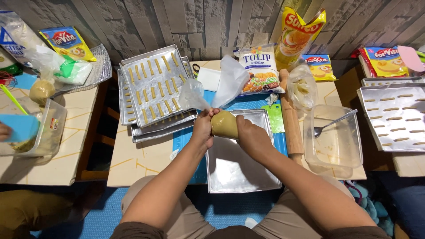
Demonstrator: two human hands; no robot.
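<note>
Both hands grip a dough-filled piping bag (223, 124) over the empty tray (239, 172).

Left hand (202, 128) pinches the twisted neck shut; right hand (250, 135) wraps fingers round the bulging side.

My clear piping bag (223, 123), bulging with tan dough at its lower end and twisted shut above it, its empty plastic top flaring upward, hangs over the bare steel tray (239, 172).
</note>
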